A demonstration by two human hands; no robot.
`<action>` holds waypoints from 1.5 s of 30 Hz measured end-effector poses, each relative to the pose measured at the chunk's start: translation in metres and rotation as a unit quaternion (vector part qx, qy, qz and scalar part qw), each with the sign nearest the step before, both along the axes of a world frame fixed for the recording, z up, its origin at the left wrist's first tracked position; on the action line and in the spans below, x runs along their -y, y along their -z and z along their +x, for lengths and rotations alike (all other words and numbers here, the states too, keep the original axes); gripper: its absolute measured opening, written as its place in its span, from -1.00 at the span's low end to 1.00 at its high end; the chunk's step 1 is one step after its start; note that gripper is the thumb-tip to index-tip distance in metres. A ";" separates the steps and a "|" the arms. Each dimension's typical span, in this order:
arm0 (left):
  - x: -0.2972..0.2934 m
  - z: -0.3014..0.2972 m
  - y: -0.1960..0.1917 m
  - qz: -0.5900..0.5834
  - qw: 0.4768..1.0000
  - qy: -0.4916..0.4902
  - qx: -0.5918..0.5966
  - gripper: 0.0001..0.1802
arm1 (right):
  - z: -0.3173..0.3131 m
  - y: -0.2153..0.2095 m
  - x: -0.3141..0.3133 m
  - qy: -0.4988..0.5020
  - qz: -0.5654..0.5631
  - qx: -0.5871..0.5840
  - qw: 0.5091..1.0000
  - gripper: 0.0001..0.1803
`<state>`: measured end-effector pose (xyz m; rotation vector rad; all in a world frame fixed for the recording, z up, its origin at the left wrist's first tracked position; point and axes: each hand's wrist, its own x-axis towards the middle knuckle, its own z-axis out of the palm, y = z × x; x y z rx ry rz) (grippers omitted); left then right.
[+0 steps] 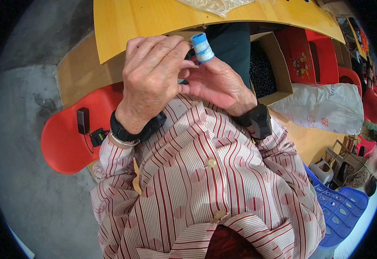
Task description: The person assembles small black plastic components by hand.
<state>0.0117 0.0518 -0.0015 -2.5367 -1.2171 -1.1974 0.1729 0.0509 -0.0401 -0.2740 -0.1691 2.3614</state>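
Note:
Just in front of the table's near edge, my two hands meet over my lap. The fingers of my left hand [152,75] are bent and pinched together. A small dark piece [190,54] shows between its fingertips and my right thumb, too little of it visible to tell its kind. My right hand [221,82] is turned palm inward, thumb raised, with a blue and white wrap [202,48] around the thumb. Its other fingers curl behind my left hand and are mostly hidden. Both wrists wear black straps with devices.
A yellow table [141,26] spans the front, with a clear plastic bag [216,5] on it. To the right stand a cardboard box [281,71] of small black pieces, a red box [298,56] and a white plastic bag [322,108]. A red stool [63,140] holds black devices; a blue stool [344,211] stands lower right.

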 end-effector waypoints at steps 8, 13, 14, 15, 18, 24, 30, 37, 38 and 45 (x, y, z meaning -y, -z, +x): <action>0.008 -0.008 -0.002 -0.070 0.996 0.034 0.053 -0.70 | 0.008 -0.008 -0.003 0.012 0.253 0.209 0.945 -0.71; 0.013 -0.008 -0.009 -0.034 0.999 0.032 -0.002 -0.77 | 0.011 -0.012 -0.003 0.020 0.387 0.351 0.853 -0.73; 0.013 -0.008 -0.008 -0.035 0.999 0.032 -0.002 -0.77 | 0.012 -0.008 -0.004 0.041 0.443 0.382 0.810 -0.73; 0.013 -0.008 -0.007 -0.028 0.999 0.039 -0.007 -0.78 | 0.012 -0.006 -0.003 0.061 0.496 0.411 0.762 -0.73; 0.012 -0.008 -0.006 -0.013 0.998 0.053 -0.009 -0.78 | 0.012 -0.003 0.000 0.096 0.520 0.436 0.728 -0.74; 0.016 -0.013 -0.006 0.015 0.998 0.063 -0.020 -0.74 | 0.012 -0.020 0.002 0.105 0.552 0.474 0.678 -0.76; 0.016 -0.013 -0.006 -0.015 0.995 0.097 -0.009 -0.68 | 0.017 -0.010 0.004 0.019 0.441 0.384 0.811 -0.75; 0.016 -0.012 -0.007 -0.042 0.993 0.111 -0.001 -0.64 | 0.021 -0.008 -0.003 -0.051 0.429 0.378 0.819 -0.69; 0.016 -0.012 -0.007 -0.043 0.993 0.111 -0.002 -0.64 | 0.019 -0.006 -0.002 -0.024 0.453 0.380 0.806 -0.69; 0.015 -0.013 -0.005 -0.053 0.991 0.120 0.038 -0.71 | 0.016 -0.013 -0.004 0.072 0.577 0.449 0.679 -0.60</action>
